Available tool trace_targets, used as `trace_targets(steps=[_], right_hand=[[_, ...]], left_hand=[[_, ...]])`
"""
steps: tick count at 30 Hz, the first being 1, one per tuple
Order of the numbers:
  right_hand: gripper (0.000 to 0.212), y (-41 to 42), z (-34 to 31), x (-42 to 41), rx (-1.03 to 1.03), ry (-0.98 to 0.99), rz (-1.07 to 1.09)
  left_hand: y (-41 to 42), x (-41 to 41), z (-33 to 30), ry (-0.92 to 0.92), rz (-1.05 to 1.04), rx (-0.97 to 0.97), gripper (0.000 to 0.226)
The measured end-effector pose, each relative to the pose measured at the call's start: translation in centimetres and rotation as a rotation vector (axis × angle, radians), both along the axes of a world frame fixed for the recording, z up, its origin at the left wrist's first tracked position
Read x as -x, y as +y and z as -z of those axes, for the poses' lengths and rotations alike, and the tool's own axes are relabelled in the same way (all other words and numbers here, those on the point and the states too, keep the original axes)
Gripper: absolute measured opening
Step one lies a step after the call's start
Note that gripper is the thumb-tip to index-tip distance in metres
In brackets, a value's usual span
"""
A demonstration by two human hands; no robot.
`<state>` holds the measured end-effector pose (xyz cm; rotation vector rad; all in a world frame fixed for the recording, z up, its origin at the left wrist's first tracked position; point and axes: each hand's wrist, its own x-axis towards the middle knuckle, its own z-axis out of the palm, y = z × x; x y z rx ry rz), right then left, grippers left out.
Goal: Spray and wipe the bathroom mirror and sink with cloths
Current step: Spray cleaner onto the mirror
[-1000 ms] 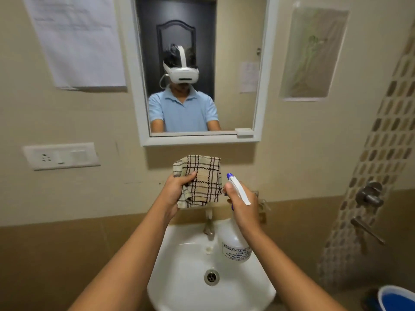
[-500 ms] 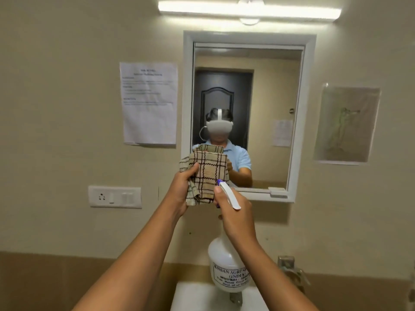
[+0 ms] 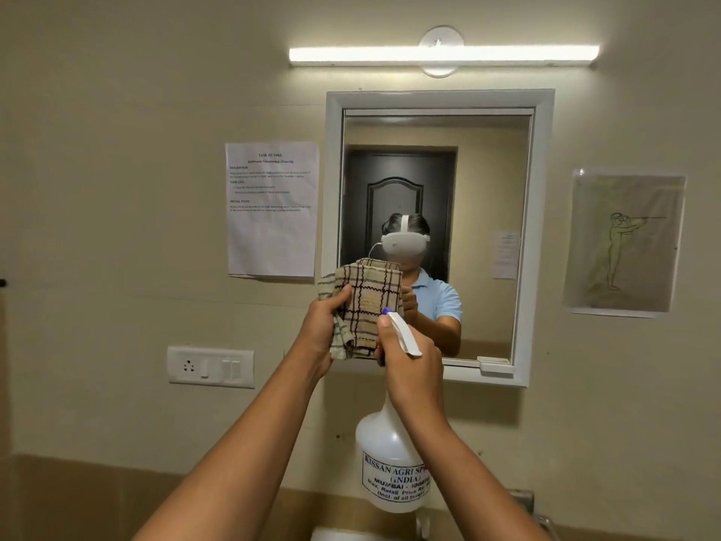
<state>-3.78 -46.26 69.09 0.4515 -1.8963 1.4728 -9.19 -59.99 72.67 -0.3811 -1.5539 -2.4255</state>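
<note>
Mirror (image 3: 437, 158), white-framed, sits on the wall at 12 o'clock from your hands, with a lit tube light (image 3: 444, 54) above it. Printed sheet (image 3: 272, 208) at 9 o'clock of the mirror, a sketch poster (image 3: 624, 244) at 3 o'clock, a switch plate (image 3: 210, 367) at 8 o'clock. Your right hand (image 3: 407, 357) grasps the neck of the white spray bottle (image 3: 390, 462), thumb up by the white trigger head; the bottle body hangs below at 6 o'clock. Your left hand (image 3: 322, 329) grips the folded checked cloth (image 3: 364, 302), raised in front of the mirror's lower-left corner. Cloth and spray head are just beside each other. A sliver of sink (image 3: 343, 534) shows at bottom edge.
</note>
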Motion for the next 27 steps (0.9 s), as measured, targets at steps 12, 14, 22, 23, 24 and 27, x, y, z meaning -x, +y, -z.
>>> trace_targets(steps=[12, 14, 22, 23, 24, 27], right_hand=[[0.046, -0.7, 1.1, 0.4, -0.087, -0.012, -0.036], [0.053, -0.6, 1.7, 0.6, -0.093, -0.033, -0.035], [0.049, 1.1, 1.6, 2.1, -0.091, -0.013, 0.067], [0.049, 1.1, 1.7, 2.1, -0.098, -0.014, 0.070], [0.048, 1.1, 1.7, 2.1, -0.099, -0.013, 0.066], [0.046, 1.3, 1.5, 2.1, -0.098, 0.015, 0.045]], left_hand=[[0.5, 1.0, -1.1, 0.019, -0.002, -0.057, 0.033], [0.4, 1.0, -1.1, 0.018, -0.016, -0.060, 0.032], [0.2, 0.7, -1.1, 0.011, -0.038, -0.069, 0.030], [0.2, 0.6, -1.1, 0.010, -0.040, -0.069, 0.031], [0.2, 0.6, -1.1, 0.008, -0.037, -0.069, 0.031], [0.7, 0.6, -1.5, 0.007, -0.039, -0.050, 0.033]])
